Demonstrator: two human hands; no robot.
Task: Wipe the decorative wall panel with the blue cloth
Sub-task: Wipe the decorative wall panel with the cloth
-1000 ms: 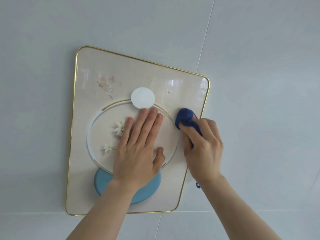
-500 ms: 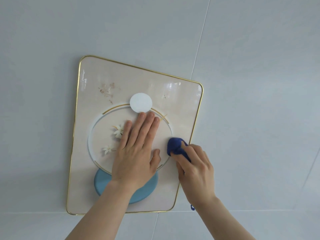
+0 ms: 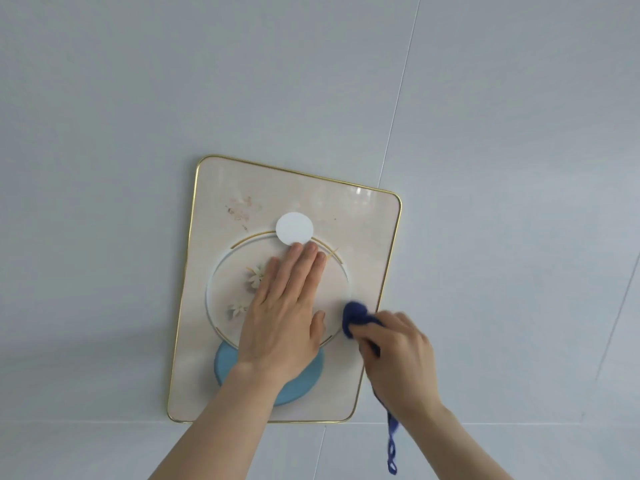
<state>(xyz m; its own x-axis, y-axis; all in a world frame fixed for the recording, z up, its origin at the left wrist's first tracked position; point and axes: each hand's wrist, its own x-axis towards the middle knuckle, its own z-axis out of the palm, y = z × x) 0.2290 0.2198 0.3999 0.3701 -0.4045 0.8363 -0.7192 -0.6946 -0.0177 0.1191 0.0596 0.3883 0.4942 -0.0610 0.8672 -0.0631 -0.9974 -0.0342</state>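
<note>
Your left hand [image 3: 282, 315] lies flat and open on the panel [image 3: 360, 237]; your right hand [image 3: 398, 355] grips the cloth [image 3: 355, 315] against its right edge.

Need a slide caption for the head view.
Left hand steadies gold-rimmed beige wall panel; right hand wipes with bunched blue cloth.

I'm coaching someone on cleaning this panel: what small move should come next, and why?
Probably sweep the blue cloth up and leftward toward the reddish smudges above the white disc. The right hand has the cloth bunched at the panel's lower right edge, the smudges are unwiped, and the left hand lies flat, steadying the panel.
</note>
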